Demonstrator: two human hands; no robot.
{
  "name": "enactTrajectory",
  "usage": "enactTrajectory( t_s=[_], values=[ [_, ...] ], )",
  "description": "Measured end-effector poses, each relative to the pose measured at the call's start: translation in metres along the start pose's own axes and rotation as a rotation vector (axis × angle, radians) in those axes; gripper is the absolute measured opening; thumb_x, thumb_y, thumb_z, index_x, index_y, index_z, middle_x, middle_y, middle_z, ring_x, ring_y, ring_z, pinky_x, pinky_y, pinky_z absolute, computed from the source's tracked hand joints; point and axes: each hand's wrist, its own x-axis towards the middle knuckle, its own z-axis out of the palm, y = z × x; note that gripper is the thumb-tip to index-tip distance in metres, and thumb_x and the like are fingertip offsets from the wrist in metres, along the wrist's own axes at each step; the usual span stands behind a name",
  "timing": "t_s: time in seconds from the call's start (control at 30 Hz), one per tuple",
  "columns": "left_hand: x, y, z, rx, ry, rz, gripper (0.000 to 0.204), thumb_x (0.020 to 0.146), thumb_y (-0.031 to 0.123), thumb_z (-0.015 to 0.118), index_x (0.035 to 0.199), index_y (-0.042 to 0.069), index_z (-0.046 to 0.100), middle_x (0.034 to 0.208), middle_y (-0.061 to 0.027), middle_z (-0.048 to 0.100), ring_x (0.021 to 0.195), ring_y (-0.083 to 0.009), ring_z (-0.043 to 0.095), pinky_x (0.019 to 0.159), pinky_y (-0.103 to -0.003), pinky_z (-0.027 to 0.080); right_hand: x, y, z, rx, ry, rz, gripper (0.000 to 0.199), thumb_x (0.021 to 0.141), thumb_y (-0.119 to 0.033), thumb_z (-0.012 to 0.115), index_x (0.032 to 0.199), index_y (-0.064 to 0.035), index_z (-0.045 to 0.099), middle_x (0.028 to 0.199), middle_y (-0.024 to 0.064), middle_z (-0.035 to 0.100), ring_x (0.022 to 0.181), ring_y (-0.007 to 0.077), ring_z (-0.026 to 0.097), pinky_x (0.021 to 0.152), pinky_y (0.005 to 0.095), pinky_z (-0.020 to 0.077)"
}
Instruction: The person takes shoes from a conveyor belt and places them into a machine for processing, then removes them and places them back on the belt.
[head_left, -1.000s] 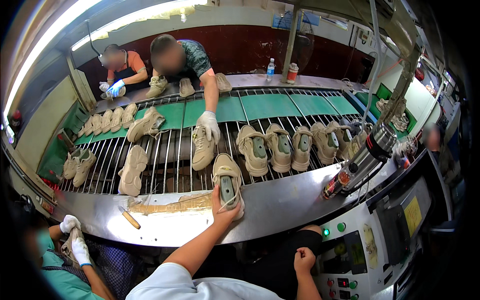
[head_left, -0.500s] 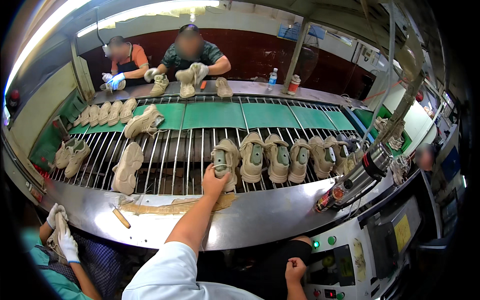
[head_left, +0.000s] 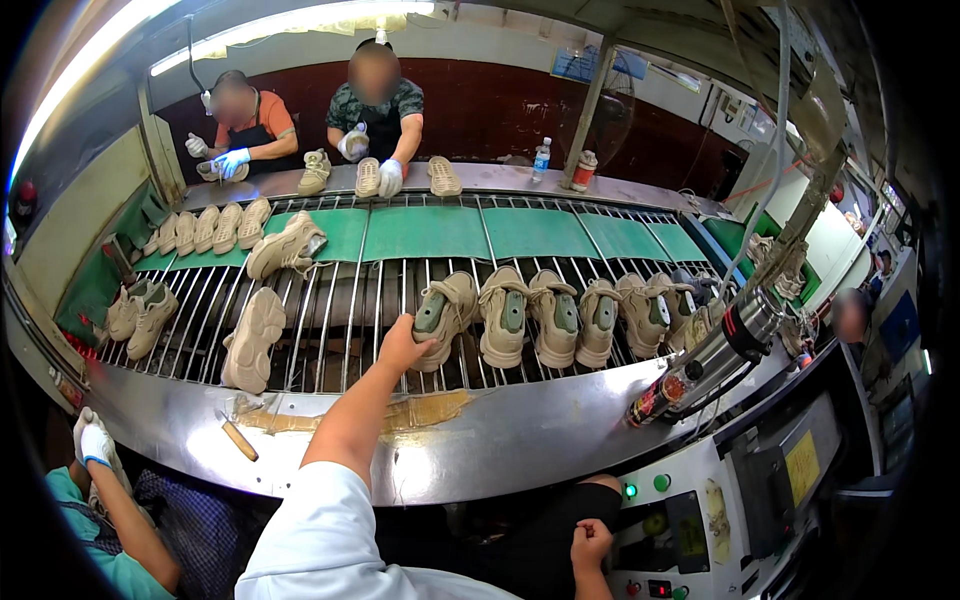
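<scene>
My left hand (head_left: 404,346) reaches out over the metal rollers and grips the heel end of a beige sneaker (head_left: 447,312). A green last or insert shows in its opening, and the shoe leans with its toe to the far right. Just right of it stands another beige sneaker (head_left: 503,318), first in a row of several similar shoes with green inside. My right hand (head_left: 591,543) is closed in a fist low in the view, beside the control panel (head_left: 690,540); nothing shows in it.
An overturned sneaker (head_left: 254,340) lies on the rollers, left of my arm. A wooden-handled tool (head_left: 239,440) rests on the steel edge (head_left: 520,440). At right stands a steel flask (head_left: 735,335). Co-workers handle shoes across the line; another person's gloved hands (head_left: 95,440) are at lower left.
My left hand and the sneaker have shifted left, and the shoe now tilts. Across the line, a person's shoe upper is out of the hands; one glove now touches a sole on the ledge.
</scene>
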Motion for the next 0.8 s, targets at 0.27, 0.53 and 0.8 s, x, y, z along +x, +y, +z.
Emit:
enactTrajectory(
  t_s=[0.27, 0.53, 0.8],
  values=[
    [-0.049, 0.008, 0.027, 0.087, 0.312, 0.08, 0.05, 0.067, 0.025, 0.082, 0.092, 0.0, 0.047, 0.095, -0.0174, 0.051, 0.093, -0.0393, 0.05, 0.079, -0.046, 0.045, 0.003, -0.027, 0.004, -0.033, -0.02, -0.011, 0.003, 0.072, 0.001, 0.062, 0.07, 0.0027, 0.063, 0.057, 0.0081, 0.058, 0.048, 0.0135, 0.055, 0.048, 0.0279, 0.0442],
    [-0.046, -0.001, 0.028, -0.089, 0.413, 0.076, 0.06, 0.069, 0.02, 0.081, 0.112, -0.002, 0.046, 0.109, -0.0224, 0.05, 0.101, -0.0424, 0.052, 0.085, -0.044, 0.046, -0.002, -0.026, 0.0, 0.029, -0.024, 0.02, 0.004, 0.073, 0.003, 0.059, 0.072, 0.0027, 0.062, 0.057, 0.0042, 0.055, 0.051, 0.0089, 0.052, 0.05, 0.0245, 0.0428],
    [-0.014, 0.002, 0.003, 0.05, 0.126, 0.261, 0.047, 0.071, 0.017, 0.078, 0.099, -0.001, 0.046, 0.102, -0.0212, 0.05, 0.098, -0.0422, 0.051, 0.081, -0.046, 0.046, -0.002, -0.027, 0.007, -0.002, -0.02, -0.002, 0.004, 0.073, 0.004, 0.058, 0.072, 0.0024, 0.061, 0.057, 0.0032, 0.055, 0.051, 0.0084, 0.051, 0.05, 0.0239, 0.0422]
  ],
)
